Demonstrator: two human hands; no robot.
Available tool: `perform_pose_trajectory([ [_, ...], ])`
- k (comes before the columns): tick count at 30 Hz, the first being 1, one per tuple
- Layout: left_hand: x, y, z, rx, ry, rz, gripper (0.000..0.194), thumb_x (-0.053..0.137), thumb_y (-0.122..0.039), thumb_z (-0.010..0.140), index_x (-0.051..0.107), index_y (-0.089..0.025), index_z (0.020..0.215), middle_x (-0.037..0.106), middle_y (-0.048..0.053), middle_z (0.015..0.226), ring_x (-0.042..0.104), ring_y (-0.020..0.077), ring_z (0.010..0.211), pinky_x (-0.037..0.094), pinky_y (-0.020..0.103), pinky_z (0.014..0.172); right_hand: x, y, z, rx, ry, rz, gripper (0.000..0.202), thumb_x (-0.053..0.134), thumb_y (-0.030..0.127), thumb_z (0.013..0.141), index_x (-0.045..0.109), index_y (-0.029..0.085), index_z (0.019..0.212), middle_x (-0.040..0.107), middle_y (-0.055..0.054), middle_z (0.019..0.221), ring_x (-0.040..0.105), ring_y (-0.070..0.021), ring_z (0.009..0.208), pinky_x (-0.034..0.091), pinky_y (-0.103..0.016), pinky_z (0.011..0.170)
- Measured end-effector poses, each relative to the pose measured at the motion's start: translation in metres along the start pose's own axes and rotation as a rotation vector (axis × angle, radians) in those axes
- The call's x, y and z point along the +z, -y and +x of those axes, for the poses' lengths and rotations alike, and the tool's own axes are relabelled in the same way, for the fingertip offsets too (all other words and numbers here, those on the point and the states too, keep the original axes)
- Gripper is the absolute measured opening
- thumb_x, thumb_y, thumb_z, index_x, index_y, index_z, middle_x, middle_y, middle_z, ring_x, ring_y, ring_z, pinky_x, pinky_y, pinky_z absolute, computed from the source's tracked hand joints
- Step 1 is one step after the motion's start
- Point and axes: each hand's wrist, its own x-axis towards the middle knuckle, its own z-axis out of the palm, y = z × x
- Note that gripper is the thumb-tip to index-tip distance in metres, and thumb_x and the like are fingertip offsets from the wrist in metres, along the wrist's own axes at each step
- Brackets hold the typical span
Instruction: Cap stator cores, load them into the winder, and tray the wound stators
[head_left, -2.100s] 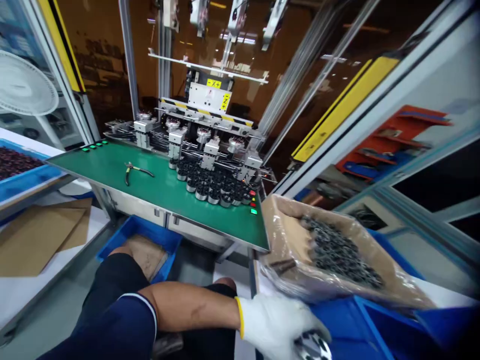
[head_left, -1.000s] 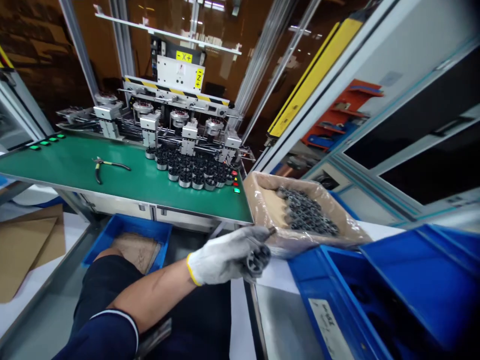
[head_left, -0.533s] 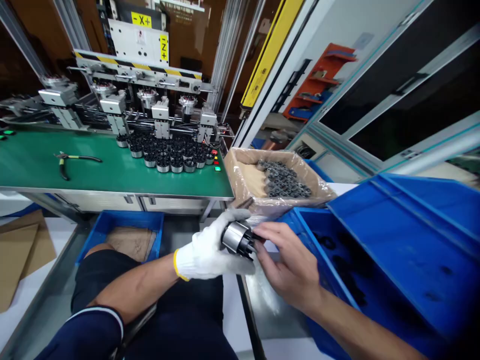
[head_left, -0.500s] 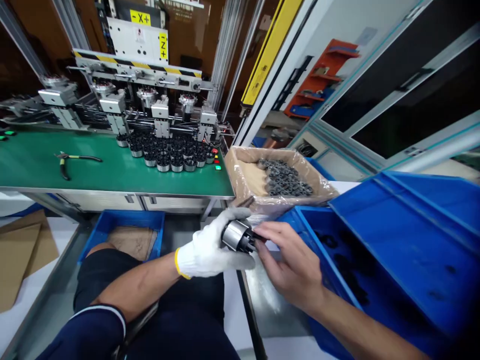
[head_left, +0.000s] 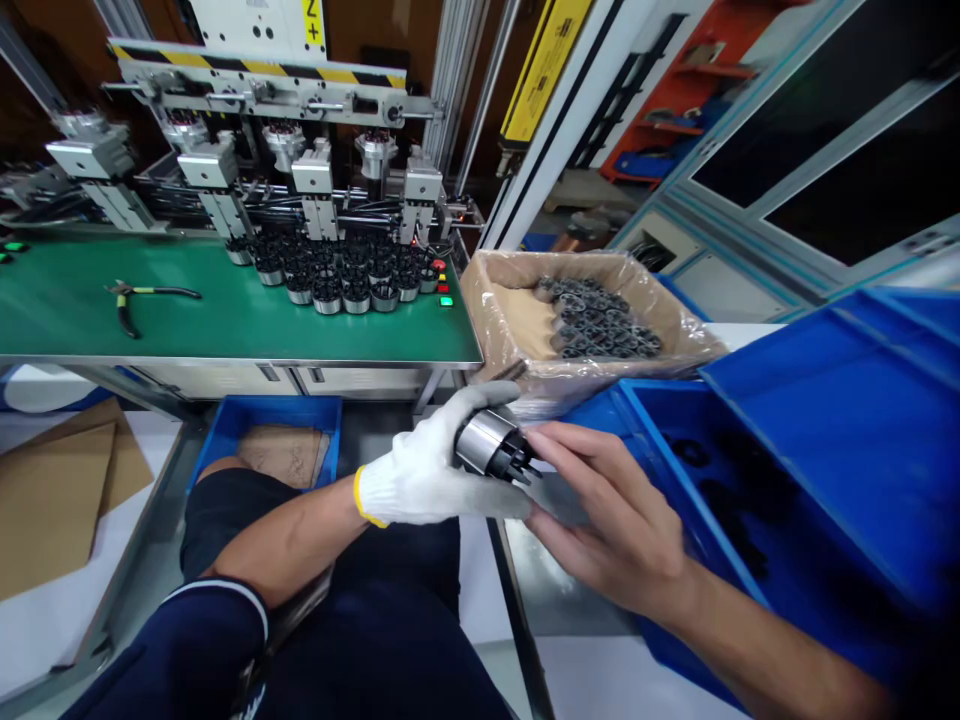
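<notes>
My left hand (head_left: 442,465), in a white glove with a yellow cuff, is closed round a motor stator core (head_left: 485,441), a silver metal ring with black plastic prongs. The core is tilted, its prongs pointing right toward my bare right hand (head_left: 615,520). The right fingertips touch the upper edge of the prong end, and the right thumb is below, close to the gloved thumb. Several similar stator cores (head_left: 327,290) stand close together on the green bench top (head_left: 187,335).
Pliers (head_left: 131,300) lie on the bench, before a machine with metal clamps (head_left: 312,175). Right of the bench, a plastic-lined carton (head_left: 517,320) holds many dark grey parts. Blue bins (head_left: 675,500) with black pieces stand at right; another blue bin (head_left: 225,425) is below the bench.
The view has shifted downward and slightly left. My right hand's fingers, pinching a black piece at the prong end before, are now spread wider along the end of the core.
</notes>
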Motion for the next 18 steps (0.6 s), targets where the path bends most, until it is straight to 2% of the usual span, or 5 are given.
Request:
perform_pose_trajectory([
  [6,-0.002,0.0,-0.001,-0.017,0.005,0.054,0.09,0.088,-0.032,0.065,0.047,-0.023,0.146,0.066,0.006,0.12,0.066,0.0211,0.097,0.055,0.034,0.089,-0.002,0.003,0.002,0.023,-0.002,0.02,0.065,0.065,0.003,0.086,0.05,0.017,0.147,0.066,-0.016,0.118,0.068,-0.028,0.108,0.062,-0.039,0.089],
  [9,-0.001,-0.001,0.0,-0.033,0.003,0.025,0.084,0.084,-0.03,0.067,0.05,-0.022,0.143,0.067,0.004,0.11,0.064,0.0173,0.088,0.055,0.03,0.081,0.0,0.005,0.003,0.054,-0.014,0.035,0.062,0.065,0.003,0.085,0.052,0.017,0.144,0.065,-0.016,0.118,0.067,-0.0266,0.109,0.062,-0.039,0.091],
  [14,0.005,0.001,0.0,-0.049,-0.036,0.013,0.078,0.081,-0.025,0.069,0.052,-0.022,0.141,0.065,-0.001,0.097,0.058,0.0114,0.074,0.053,0.026,0.073,0.007,0.002,0.003,-0.021,-0.047,-0.006,0.067,0.064,0.001,0.085,0.049,0.016,0.148,0.066,-0.016,0.116,0.067,-0.0295,0.11,0.062,-0.045,0.092],
  [16,0.007,0.006,0.0,-0.03,-0.06,-0.013,0.079,0.081,-0.025,0.069,0.051,-0.022,0.142,0.067,0.0,0.101,0.06,0.012,0.075,0.054,0.027,0.075,0.006,0.0,0.004,-0.037,-0.043,0.004,0.067,0.063,0.001,0.085,0.048,0.016,0.149,0.066,-0.016,0.118,0.066,-0.0298,0.112,0.061,-0.046,0.095],
  [18,0.007,0.014,0.0,0.027,-0.085,-0.045,0.082,0.081,-0.023,0.068,0.049,-0.022,0.144,0.068,0.004,0.114,0.065,0.0157,0.085,0.056,0.029,0.081,0.003,-0.001,0.006,-0.029,-0.028,0.056,0.065,0.064,0.002,0.085,0.049,0.015,0.148,0.064,-0.017,0.122,0.064,-0.03,0.118,0.059,-0.047,0.1],
])
